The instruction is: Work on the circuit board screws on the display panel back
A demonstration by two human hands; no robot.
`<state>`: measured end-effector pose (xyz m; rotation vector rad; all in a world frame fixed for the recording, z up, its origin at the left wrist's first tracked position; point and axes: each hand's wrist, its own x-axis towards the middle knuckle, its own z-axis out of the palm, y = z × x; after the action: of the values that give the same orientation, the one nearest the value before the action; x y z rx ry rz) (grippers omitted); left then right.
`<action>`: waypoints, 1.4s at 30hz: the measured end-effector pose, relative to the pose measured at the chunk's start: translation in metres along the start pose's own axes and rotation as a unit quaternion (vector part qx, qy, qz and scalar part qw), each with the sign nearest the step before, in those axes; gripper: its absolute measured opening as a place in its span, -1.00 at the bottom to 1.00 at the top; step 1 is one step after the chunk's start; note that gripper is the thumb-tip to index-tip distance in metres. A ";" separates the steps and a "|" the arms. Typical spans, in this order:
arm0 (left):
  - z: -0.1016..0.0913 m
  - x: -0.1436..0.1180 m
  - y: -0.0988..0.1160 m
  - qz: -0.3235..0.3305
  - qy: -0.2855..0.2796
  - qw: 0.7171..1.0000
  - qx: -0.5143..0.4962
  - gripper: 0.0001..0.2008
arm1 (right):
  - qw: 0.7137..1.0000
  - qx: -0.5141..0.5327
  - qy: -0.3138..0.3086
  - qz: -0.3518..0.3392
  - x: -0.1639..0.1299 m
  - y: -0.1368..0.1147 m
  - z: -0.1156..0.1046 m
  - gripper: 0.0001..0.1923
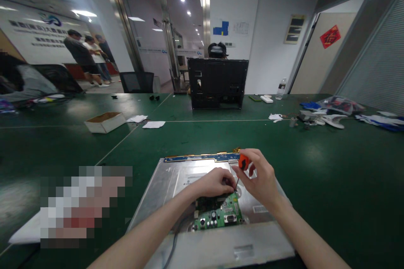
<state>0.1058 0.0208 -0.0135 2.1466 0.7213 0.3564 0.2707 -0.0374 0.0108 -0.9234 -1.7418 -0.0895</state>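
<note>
My right hand (260, 178) is closed around the orange and black handle of a screwdriver (243, 162). Its thin shaft slants down to the upper right corner of a green circuit board (232, 208). Beside that tip, my left hand (217, 181) has its fingers curled together; whatever they pinch is hidden. The circuit board lies on the silver metal back of a display panel (170, 180), partly covered by my left hand. A narrow blue circuit strip (195, 158) runs along the panel's far edge. Across the near side stretches a pale metal strip (261, 241).
An open white box (105, 123) and paper scraps (154, 125) lie further left on the green table. Opposite me stands a black monitor casing (217, 84), with a person behind it. A bottle (280, 89) and a plastic bag (341, 104) are to the right. A cable (173, 248) crosses the panel.
</note>
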 end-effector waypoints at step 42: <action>0.000 0.000 0.001 -0.007 0.000 1.000 -0.020 -0.89 | 1.000 0.006 -0.001 0.005 0.000 -0.002 0.000 -0.60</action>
<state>0.1060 0.0200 -0.0122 2.1035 0.7240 0.3589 0.2702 -0.0385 0.0118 -0.9232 -1.7370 -0.0723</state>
